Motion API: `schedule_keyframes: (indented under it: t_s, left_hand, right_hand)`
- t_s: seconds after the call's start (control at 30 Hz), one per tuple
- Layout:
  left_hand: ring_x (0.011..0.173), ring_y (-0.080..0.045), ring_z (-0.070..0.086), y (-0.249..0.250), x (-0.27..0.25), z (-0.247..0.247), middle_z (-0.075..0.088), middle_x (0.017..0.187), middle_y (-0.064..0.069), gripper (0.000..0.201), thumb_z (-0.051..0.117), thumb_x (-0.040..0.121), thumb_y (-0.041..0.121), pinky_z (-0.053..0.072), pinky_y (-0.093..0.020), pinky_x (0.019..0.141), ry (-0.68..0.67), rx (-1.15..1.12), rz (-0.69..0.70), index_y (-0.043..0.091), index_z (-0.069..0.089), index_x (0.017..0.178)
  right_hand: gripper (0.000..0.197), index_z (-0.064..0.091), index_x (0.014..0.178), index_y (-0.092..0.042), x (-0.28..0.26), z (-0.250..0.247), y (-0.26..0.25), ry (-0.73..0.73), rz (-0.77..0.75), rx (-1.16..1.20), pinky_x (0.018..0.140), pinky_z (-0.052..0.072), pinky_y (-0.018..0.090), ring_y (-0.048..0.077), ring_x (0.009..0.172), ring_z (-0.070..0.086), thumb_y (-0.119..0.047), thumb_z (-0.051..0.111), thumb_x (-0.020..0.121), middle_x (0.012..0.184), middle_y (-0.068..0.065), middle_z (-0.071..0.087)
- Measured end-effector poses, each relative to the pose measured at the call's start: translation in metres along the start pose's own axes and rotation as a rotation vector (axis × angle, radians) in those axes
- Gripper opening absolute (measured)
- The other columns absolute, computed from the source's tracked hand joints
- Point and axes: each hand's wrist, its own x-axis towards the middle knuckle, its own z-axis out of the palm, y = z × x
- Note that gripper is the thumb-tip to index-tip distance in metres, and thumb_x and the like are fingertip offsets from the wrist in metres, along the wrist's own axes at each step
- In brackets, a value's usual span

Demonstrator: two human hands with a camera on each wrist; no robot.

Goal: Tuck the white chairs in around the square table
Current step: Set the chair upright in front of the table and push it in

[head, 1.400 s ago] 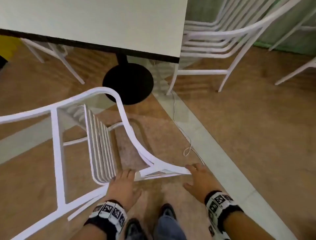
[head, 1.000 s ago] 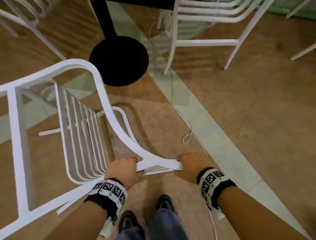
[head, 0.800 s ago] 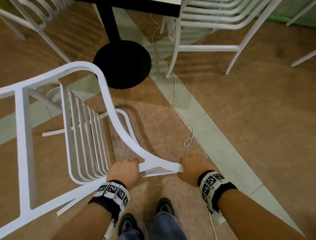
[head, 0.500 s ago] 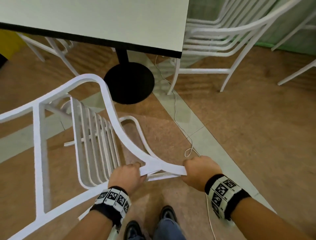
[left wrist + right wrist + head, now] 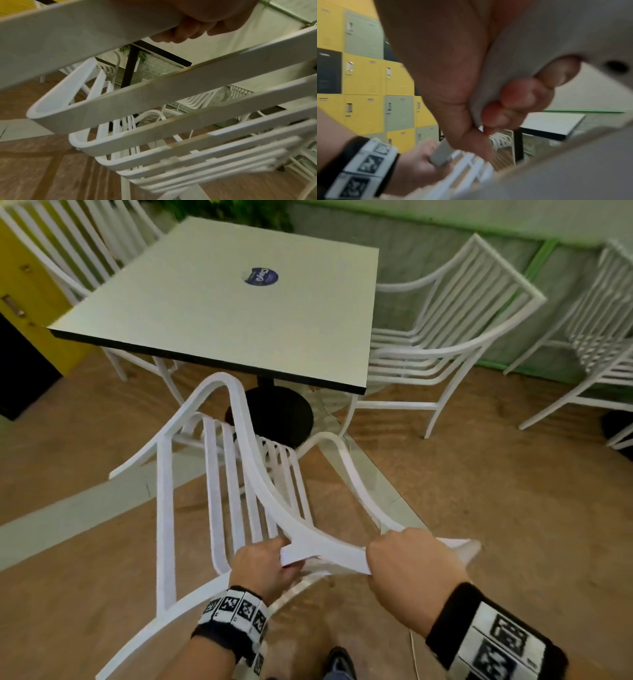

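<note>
Wooden floor below; both hands, left and right, apparently fisted, clench the white chair top rail

Head view: looks forward and down from above onto the square table and slatted white chair. Left wrist view: close beneath the chair's top rail, facing the table. Right wrist view: very close, facing leftward toward lockers. All share chair and table.

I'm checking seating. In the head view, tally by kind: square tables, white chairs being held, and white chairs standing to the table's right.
Square table: 1
Held white chair: 1
White chairs standing right: 2, near chair and far chair
Total: 4
</note>
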Motion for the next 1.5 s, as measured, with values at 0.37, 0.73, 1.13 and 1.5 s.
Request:
schedule_keyframes:
  t_s: [0.37, 0.73, 1.13, 1.5]
  left_hand:
    - [0.103, -0.019, 0.057, 0.038, -0.018, -0.043, 0.064, 0.108, 0.000, 0.051, 0.063, 0.065, 0.047, 0.047, -0.038, 0.093, 0.151, -0.130, 0.465, 0.022, 0.056, 0.109]
    - [0.042, -0.018, 0.053, 0.028, 0.009, -0.052, 0.054, 0.047, 0.005, 0.012, 0.061, 0.056, 0.029, 0.043, -0.022, 0.045, 0.208, -0.023, 0.596, 0.021, 0.053, 0.052]
    - [0.047, -0.011, 0.045, -0.047, -0.014, -0.076, 0.052, 0.050, 0.004, 0.029, 0.056, 0.081, 0.034, 0.032, -0.017, 0.054, 0.449, -0.194, 0.567, 0.020, 0.052, 0.056]
    - [0.051, -0.006, 0.039, -0.075, -0.029, -0.084, 0.047, 0.049, 0.004, 0.031, 0.054, 0.086, 0.029, 0.031, -0.018, 0.050, 0.552, -0.363, 0.500, 0.021, 0.047, 0.057]
  right_hand:
    - [0.027, 0.042, 0.070, -0.014, -0.006, -0.003, -0.036, -0.002, -0.104, 0.039, 0.044, 0.021, 0.028, 0.023, 0.054, 0.039, 0.001, 0.038, 0.092, 0.078, 0.011, 0.056]
    - [0.029, 0.058, 0.074, -0.020, -0.028, 0.014, -0.012, 0.544, -0.171, 0.240, 0.040, 0.026, 0.024, 0.016, 0.042, 0.049, -0.034, 0.080, 0.062, 0.057, -0.002, 0.056]
    - [0.023, 0.066, 0.091, -0.025, 0.033, 0.088, 0.043, 0.299, -0.095, 0.642, 0.069, 0.052, 0.033, 0.019, 0.080, 0.065, -0.043, 0.065, 0.077, 0.086, -0.001, 0.072]
    - [0.034, 0.050, 0.062, -0.027, 0.018, 0.051, 0.018, 0.453, -0.263, 0.449, 0.036, 0.023, 0.018, 0.011, 0.038, 0.052, -0.030, 0.082, 0.051, 0.048, -0.009, 0.059]
